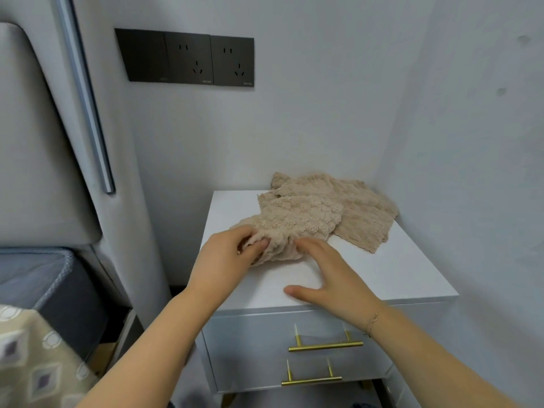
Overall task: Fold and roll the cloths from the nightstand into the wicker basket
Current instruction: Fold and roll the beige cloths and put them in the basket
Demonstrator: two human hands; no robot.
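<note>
On the nightstand point(397, 269) | left hand point(226, 257) fingers pinching the fluffy cloth point(297, 219) edge, right hand point(329, 275) fingers flat, relaxed | I reckon it's soft, floppy, light; grab corners

**Fleece, lacquer and brass**

Under our left hand point(226, 254) we feel a nubbly, fleecy beige cloth point(297, 216); beyond our right hand point(326, 275) a flatter, ribbed cloth point(365, 228) looks rougher. The nightstand top point(391, 269) beneath both is smooth white with a soft sheen. Below our wrists, brushed brass-coloured metal handles point(325, 346) gleam.
</note>
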